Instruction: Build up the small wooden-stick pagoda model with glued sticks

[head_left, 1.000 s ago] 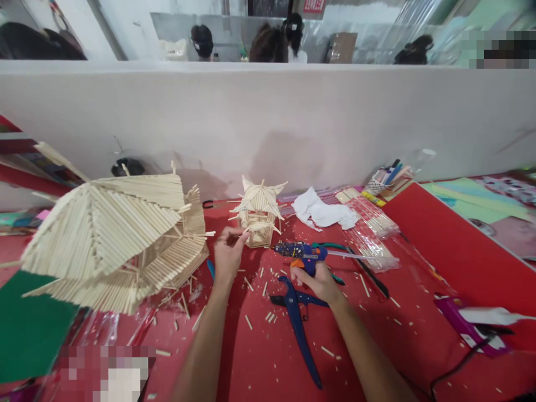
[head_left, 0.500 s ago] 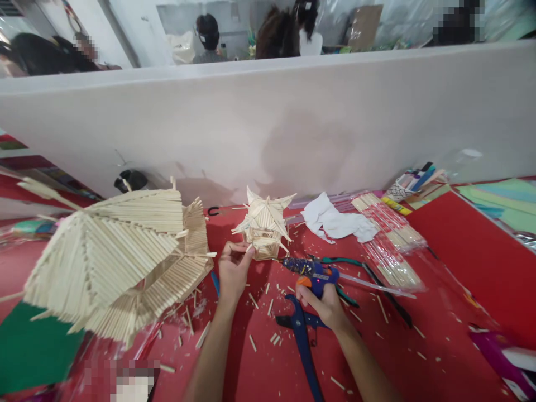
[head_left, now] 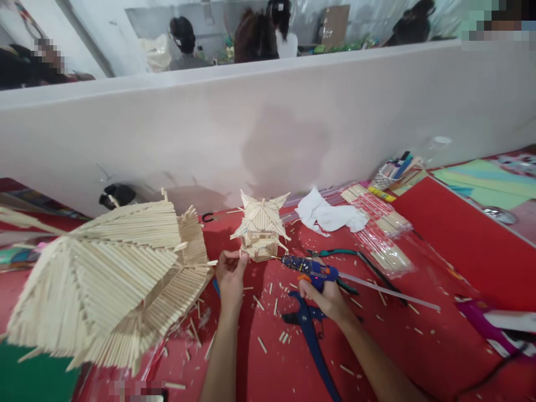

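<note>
Over the table (head_left: 270,379), right hand (head_left: 329,300) is gripping glue gun (head_left: 314,271).
Left hand (head_left: 230,274), half-curled, is seemingly steadying small model (head_left: 263,220); hold unclear.

Bare forearms (head_left: 226,340), slim wrists (head_left: 231,304), bare left grip (head_left: 231,272), bare right grip (head_left: 329,297)

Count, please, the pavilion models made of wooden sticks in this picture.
2: the large stick pavilion on the left, and the small stick pavilion in the middle, next to the left hand. Another could be hidden behind the large one.
</note>
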Available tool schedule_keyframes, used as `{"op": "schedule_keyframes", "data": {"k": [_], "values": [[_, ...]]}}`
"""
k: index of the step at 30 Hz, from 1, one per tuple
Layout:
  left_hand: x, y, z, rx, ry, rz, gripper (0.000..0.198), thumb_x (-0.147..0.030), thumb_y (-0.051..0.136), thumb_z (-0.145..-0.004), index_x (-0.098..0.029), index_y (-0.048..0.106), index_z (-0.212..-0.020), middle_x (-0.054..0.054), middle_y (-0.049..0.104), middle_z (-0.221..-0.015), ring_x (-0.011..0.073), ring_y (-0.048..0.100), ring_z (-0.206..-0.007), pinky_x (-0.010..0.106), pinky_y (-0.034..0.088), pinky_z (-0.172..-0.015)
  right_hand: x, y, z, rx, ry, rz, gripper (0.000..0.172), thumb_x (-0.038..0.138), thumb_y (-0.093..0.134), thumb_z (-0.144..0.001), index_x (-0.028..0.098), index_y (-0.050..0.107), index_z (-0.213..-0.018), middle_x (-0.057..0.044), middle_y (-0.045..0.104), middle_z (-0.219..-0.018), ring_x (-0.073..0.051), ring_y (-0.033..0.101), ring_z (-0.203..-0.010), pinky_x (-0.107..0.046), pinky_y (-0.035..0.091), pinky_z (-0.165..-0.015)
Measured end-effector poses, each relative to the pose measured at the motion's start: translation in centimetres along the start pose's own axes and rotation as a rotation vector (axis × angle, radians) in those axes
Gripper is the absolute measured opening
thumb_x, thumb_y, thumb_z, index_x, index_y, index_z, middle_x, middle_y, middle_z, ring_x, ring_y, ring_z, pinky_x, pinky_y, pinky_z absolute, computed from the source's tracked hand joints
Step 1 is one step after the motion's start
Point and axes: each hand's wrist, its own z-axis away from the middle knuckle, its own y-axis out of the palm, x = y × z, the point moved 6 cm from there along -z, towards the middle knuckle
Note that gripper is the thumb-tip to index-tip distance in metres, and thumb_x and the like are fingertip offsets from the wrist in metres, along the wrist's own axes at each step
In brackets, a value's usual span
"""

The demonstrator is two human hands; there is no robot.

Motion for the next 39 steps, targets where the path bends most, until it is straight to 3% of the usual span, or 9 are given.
{"op": "schedule_keyframes", "data": {"k": [4,7,9,11,20,28,39], "values": [[-0.4,0.1,-0.3,0.063,0.069,-0.102,0.024,-0.043,0.06,-0.088,-0.022,0.051,-0.081,-0.001,0.061,-0.076,0.0143,0.062,-0.074,0.028,0.05,-0.076,0.2,-0.2,-0.1,0.028,-0.029,0.049,0.051,0.062,0.054,-0.089,0.02,0.055,-0.059,-0.003,0.058,-0.057,-0.016,0.055,-0.053,-0.03,0.048,-0.057],[0.0,0.5,-0.3,0.093,0.1,-0.113,0.023,-0.042,0.061,-0.086,-0.022,0.052,-0.082,0.001,0.065,-0.082,0.0156,0.065,-0.08,0.029,0.051,-0.078,0.3,-0.4,-0.1,0.022,-0.057,-0.014,0.043,0.062,0.055,-0.088,0.02,0.062,-0.079,-0.001,0.059,-0.057,-0.015,0.054,-0.051,-0.029,0.047,-0.054],[0.7,1.3,-0.4,0.165,0.072,-0.091,0.023,-0.04,0.063,-0.084,-0.021,0.052,-0.08,0.006,0.07,-0.098,0.0174,0.067,-0.09,0.031,0.052,-0.083,0.5,-0.5,-0.1,0.006,-0.082,-0.06,0.041,0.06,0.057,-0.088,0.02,0.061,-0.093,0.001,0.059,-0.057,-0.015,0.054,-0.05,-0.028,0.046,-0.053],[1.3,1.9,-0.5,0.217,0.054,-0.081,0.023,-0.037,0.065,-0.082,-0.021,0.05,-0.079,0.008,0.07,-0.107,0.0192,0.067,-0.098,0.033,0.052,-0.087,0.8,-0.5,0.0,0.007,-0.109,-0.082,0.039,0.059,0.058,-0.088,0.02,0.06,-0.094,0.002,0.059,-0.057,-0.014,0.054,-0.05,-0.028,0.046,-0.053],[1.9,2.1,-1.1,0.215,0.149,-0.088,0.026,-0.036,0.069,-0.075,-0.02,0.048,-0.074,0.008,0.072,-0.092,0.021,0.069,-0.09,0.034,0.053,-0.083,1.9,-0.7,0.0,-0.027,-0.227,-0.192,0.038,0.058,0.064,-0.085,0.019,0.062,-0.084,0.002,0.058,-0.051,-0.013,0.052,-0.046,-0.026,0.045,-0.05],[0.3,1.8,-0.1,0.148,0.334,-0.275,0.019,-0.033,0.066,-0.079,-0.019,0.055,-0.073,0.005,0.07,-0.082,0.0195,0.068,-0.084,0.032,0.052,-0.082,1.0,-1.6,-0.6,-0.044,-0.225,-0.261,0.034,0.053,0.065,-0.086,0.019,0.062,-0.088,0.003,0.057,-0.053,-0.012,0.05,-0.045,-0.025,0.041,-0.047],[0.4,3.5,1.9,0.126,0.283,-0.296,0.013,-0.027,0.068,-0.079,-0.02,0.058,-0.076,0.005,0.074,-0.09,0.0178,0.071,-0.084,0.03,0.055,-0.078,1.4,-1.9,-0.2,-0.039,-0.239,-0.072,0.035,0.053,0.062,-0.087,0.019,0.066,-0.082,0.001,0.058,-0.054,-0.014,0.053,-0.048,-0.027,0.045,-0.05]]}}
